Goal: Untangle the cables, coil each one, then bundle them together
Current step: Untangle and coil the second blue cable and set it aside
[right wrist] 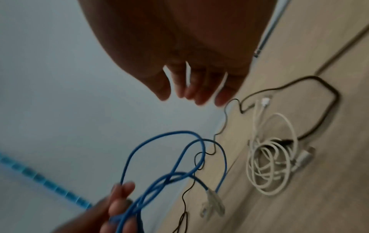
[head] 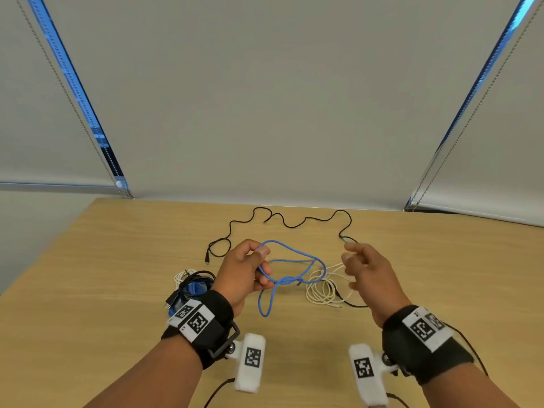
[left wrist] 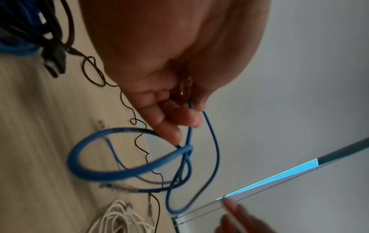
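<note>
My left hand [head: 259, 267] grips a thin blue cable [head: 297, 260] above the wooden table [head: 88, 275], its loose loops hanging from the curled fingers [left wrist: 169, 123]. The same blue cable [right wrist: 179, 159] shows a clear plug hanging at its end. My right hand [head: 353, 260] hovers to the right of the loops with fingers [right wrist: 199, 93] spread and holding nothing. A white cable [head: 323, 287] lies in a loose pile under the right hand. A thin black cable [head: 288, 222] snakes across the far side of the table.
A bundle of coiled blue, black and white cables [head: 191, 287] lies on the table just left of my left wrist. Grey roller blinds [head: 265, 98] hang behind the table's far edge. A black lead [head: 356, 304] runs under my right wrist.
</note>
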The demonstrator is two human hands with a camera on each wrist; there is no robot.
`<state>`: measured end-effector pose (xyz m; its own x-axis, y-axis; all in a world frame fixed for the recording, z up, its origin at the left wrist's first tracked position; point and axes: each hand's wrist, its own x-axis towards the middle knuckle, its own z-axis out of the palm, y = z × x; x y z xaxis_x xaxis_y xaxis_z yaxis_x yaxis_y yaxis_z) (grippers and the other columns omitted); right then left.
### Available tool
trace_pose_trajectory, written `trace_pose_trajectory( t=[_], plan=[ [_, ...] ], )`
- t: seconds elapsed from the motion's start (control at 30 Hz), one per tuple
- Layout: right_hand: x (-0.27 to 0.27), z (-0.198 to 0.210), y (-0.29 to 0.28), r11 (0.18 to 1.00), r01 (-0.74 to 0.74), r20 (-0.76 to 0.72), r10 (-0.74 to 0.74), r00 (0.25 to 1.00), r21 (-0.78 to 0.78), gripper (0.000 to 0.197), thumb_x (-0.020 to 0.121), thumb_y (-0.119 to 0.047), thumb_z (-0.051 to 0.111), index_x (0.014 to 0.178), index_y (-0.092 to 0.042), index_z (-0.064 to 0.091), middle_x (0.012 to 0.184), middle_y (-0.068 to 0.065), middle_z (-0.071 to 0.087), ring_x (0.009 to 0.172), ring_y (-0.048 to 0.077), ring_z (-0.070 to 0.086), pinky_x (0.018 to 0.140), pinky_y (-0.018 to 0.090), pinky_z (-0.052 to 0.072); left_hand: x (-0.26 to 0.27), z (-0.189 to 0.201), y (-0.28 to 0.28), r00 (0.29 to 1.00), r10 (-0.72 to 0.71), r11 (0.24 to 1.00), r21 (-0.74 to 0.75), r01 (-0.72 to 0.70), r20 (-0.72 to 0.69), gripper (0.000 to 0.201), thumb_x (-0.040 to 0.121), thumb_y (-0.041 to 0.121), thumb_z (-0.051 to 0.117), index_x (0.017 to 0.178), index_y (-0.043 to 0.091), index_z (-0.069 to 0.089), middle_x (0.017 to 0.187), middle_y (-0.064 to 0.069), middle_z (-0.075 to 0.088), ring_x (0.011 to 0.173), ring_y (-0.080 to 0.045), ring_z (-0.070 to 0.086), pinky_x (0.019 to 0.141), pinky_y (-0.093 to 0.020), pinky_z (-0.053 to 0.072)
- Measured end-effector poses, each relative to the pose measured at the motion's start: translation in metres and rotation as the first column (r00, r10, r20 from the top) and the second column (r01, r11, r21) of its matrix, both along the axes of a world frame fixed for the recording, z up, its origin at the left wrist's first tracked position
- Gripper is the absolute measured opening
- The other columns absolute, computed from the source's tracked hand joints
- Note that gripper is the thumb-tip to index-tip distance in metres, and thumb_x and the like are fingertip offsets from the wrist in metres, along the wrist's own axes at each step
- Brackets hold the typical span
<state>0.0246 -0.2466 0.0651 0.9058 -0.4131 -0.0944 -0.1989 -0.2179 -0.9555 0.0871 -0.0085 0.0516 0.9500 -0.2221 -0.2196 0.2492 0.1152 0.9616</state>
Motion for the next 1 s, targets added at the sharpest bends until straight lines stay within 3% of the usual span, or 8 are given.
trace_pose_trajectory(
  t=[0.1,0.2,0.27,0.4,0.5,0.6,0.8,1.0],
  plan=[
    [-0.006,0.014,0.017,0.958,-0.102,0.21,0.161,0.964,-0.269,0.012,0.089,-0.04,0.059,0.083,-0.031,0.064,0.074,-0.009,0.067,0.065,0.006,0.06,0.062,0.025,0.049,-0.004,0.005,-0.006,1.0,0.002,0.998,-0.064,-0.003,-0.016,0.012,0.103,0.017,0.055,0.096,0.009,0.058,0.07,-0.01,0.064,0.049,-0.018,0.056,0.067,-0.041,0.062],
    [-0.014,0.012,0.042,0.801,-0.437,-0.109,0.432,0.895,-0.409,0.039,0.076,-0.062,0.064,0.075,-0.024,0.06,0.068,-0.002,0.066,0.058,0.007,0.055,0.059,0.025,0.045,-0.008,0.007,-0.014,0.999,-0.035,0.988,-0.152,0.028,-0.038,0.015,0.105,0.018,0.053,0.093,0.01,0.054,0.074,-0.012,0.067,0.052,-0.021,0.06,0.066,-0.04,0.06],
    [-0.017,0.005,0.052,0.758,-0.483,-0.18,0.452,0.874,-0.438,0.031,0.083,-0.045,0.07,0.073,-0.018,0.057,0.069,0.002,0.063,0.061,0.008,0.051,0.062,0.029,0.044,-0.01,0.007,-0.019,0.998,-0.059,0.979,-0.198,0.051,-0.036,0.016,0.105,0.019,0.051,0.094,0.009,0.053,0.074,-0.012,0.068,0.054,-0.022,0.062,0.068,-0.041,0.059],
    [-0.017,0.013,0.042,0.878,-0.439,0.175,0.41,0.895,0.192,0.015,0.091,-0.011,0.065,0.077,-0.012,0.062,0.073,0.007,0.067,0.069,0.016,0.063,0.071,0.03,0.053,0.004,0.005,-0.009,0.995,0.093,0.987,-0.13,-0.098,-0.044,0.016,0.105,0.016,0.047,0.091,0.013,0.054,0.057,-0.002,0.054,0.042,-0.014,0.043,0.058,-0.037,0.057],
    [-0.013,0.021,0.01,0.682,-0.327,0.332,0.13,0.934,0.654,0.018,0.095,-0.021,0.054,0.081,-0.013,0.061,0.056,0.003,0.05,0.054,0.019,0.053,0.072,0.037,0.056,0.019,0.0,0.015,0.964,0.243,0.966,-0.066,-0.251,-0.112,0.017,0.104,0.012,0.047,0.09,0.015,0.056,0.048,0.004,0.041,0.038,-0.011,0.035,0.056,-0.032,0.053],
    [-0.008,0.026,-0.026,0.537,-0.24,0.32,-0.059,0.945,0.809,0.022,0.095,-0.025,0.05,0.078,-0.015,0.056,0.045,-0.008,0.032,0.04,0.009,0.026,0.051,0.025,0.045,0.022,-0.004,0.033,0.955,0.278,0.955,-0.073,-0.286,-0.105,0.018,0.103,0.015,0.05,0.092,0.014,0.064,0.047,0.007,0.04,0.043,-0.011,0.033,0.053,-0.028,0.052],
    [-0.006,0.015,-0.064,0.705,-0.183,0.222,0.038,0.974,0.685,0.021,0.094,-0.027,0.057,0.099,-0.011,0.069,0.058,-0.004,0.041,0.039,0.005,0.025,0.035,0.019,0.026,0.022,-0.004,0.041,0.95,0.312,0.948,-0.05,-0.313,-0.033,0.015,0.098,0.011,0.06,0.088,0.012,0.071,0.077,0.001,0.068,0.044,-0.011,0.037,0.056,-0.03,0.051],
    [-0.009,0.011,-0.063,0.849,-0.182,0.08,0.165,0.983,0.496,0.031,0.088,-0.034,0.065,0.112,-0.016,0.074,0.075,0.002,0.057,0.051,0.011,0.045,0.046,0.025,0.039,0.014,0.0,0.032,0.988,0.141,0.985,-0.092,-0.146,-0.057,0.018,0.104,0.017,0.052,0.104,0.012,0.07,0.054,0.005,0.041,0.047,-0.012,0.039,0.055,-0.031,0.054]
  ],
)
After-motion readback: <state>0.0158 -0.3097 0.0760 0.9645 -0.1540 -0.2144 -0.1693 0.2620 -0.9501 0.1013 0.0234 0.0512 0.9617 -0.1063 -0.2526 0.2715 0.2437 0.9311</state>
